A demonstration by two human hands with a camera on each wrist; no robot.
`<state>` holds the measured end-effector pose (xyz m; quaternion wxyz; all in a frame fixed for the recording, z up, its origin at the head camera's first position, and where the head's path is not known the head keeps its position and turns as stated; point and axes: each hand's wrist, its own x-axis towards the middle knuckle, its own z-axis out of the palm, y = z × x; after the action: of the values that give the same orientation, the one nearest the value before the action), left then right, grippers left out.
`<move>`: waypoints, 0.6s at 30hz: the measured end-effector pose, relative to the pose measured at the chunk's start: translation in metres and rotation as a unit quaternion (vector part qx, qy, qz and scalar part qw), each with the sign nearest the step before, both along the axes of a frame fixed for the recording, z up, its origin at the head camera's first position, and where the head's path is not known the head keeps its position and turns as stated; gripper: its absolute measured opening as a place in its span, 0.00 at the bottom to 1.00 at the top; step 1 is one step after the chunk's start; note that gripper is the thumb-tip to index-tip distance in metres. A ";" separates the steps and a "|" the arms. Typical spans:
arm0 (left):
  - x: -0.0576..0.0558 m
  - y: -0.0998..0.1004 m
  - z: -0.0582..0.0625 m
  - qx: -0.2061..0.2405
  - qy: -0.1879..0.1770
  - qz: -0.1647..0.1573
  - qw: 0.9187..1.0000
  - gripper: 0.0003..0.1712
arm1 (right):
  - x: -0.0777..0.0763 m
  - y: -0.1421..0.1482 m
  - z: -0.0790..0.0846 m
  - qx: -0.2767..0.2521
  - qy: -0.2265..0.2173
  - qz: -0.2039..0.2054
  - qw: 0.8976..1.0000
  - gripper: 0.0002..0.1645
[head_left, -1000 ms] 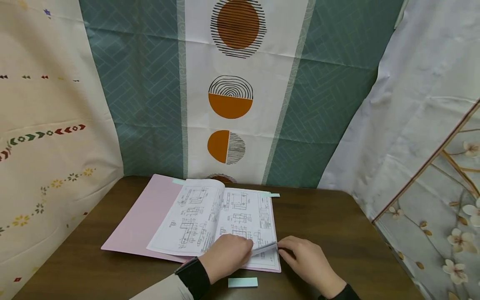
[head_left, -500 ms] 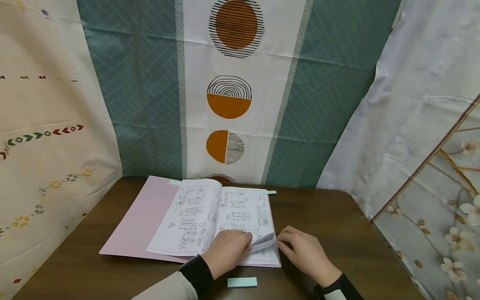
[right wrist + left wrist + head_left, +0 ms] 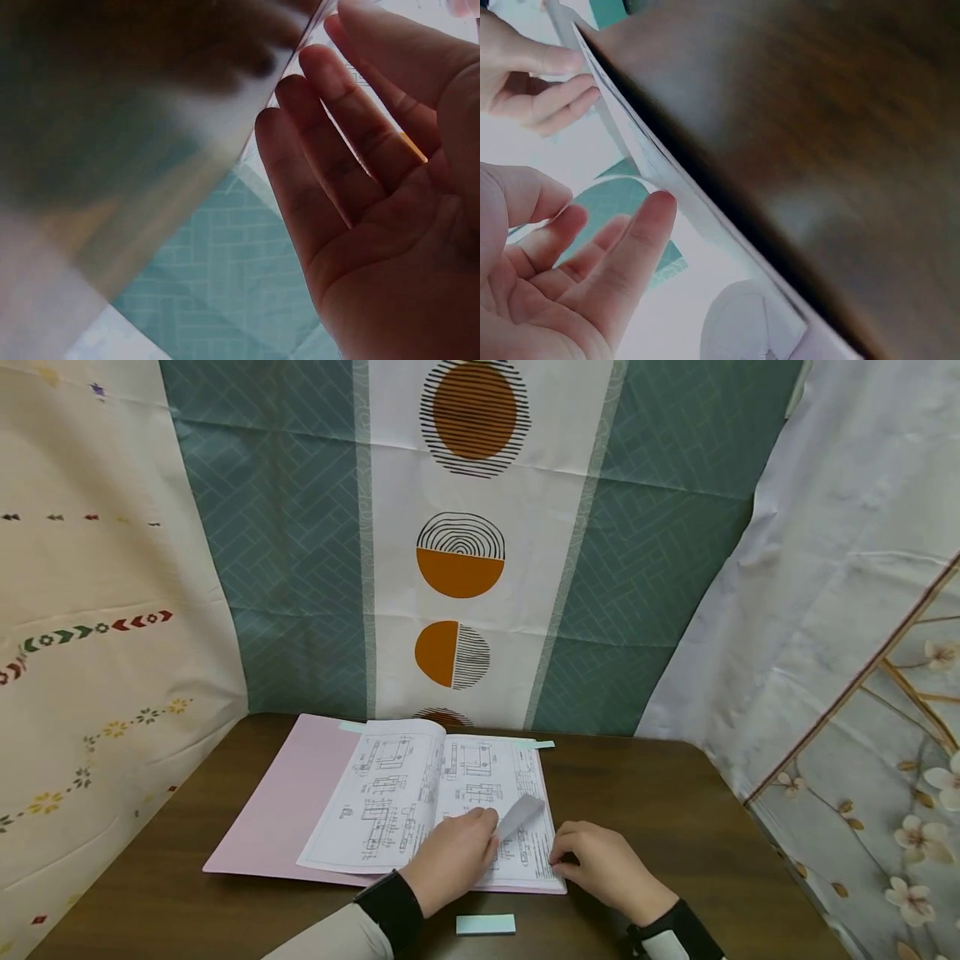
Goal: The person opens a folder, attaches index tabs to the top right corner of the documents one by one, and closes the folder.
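A pink folder [image 3: 292, 810] lies open on the brown table, with white pages of technical drawings [image 3: 390, 793] turned to the left and more on the right. My left hand [image 3: 453, 856] pinches a page near the lower edge. The page's lifted corner [image 3: 522, 814] stands up pale and bent above the hand. In the left wrist view the left thumb and fingers hold the curved paper edge. My right hand [image 3: 603, 868] is at the lower right corner of the pages, thumb and fingers at the edge, pinching it. In the right wrist view its fingers [image 3: 330, 82] reach that edge.
A mint sticky-note pad [image 3: 485, 925] lies on the table [image 3: 660, 793] in front of the folder. Mint tabs stick out at the top of the pages, one at the right [image 3: 542, 744]. Patterned cloth [image 3: 675, 527] hangs behind and at both sides.
The page strip that stretched between both hands has come free of the right hand and now stands up from the left. The right hand has dropped slightly to the pages' corner.
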<state>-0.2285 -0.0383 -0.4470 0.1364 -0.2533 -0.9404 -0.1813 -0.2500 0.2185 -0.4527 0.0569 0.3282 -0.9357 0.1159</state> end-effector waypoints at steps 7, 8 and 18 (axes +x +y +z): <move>0.004 -0.006 0.006 -0.029 0.058 0.023 0.998 0.08 | 0.002 -0.014 0.003 0.018 0.040 0.022 0.999 0.06; 0.004 -0.008 0.006 -0.033 0.074 0.027 0.996 0.08 | 0.003 -0.015 0.003 0.022 0.045 0.019 0.999 0.07; 0.009 -0.032 0.004 -0.083 0.178 0.051 0.979 0.10 | 0.004 -0.019 0.002 0.046 0.048 0.000 0.998 0.11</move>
<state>-0.2198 -0.0708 -0.4432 0.2895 -0.2438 -0.9244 -0.0473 -0.2460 0.1992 -0.4507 0.0869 0.3353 -0.9364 0.0568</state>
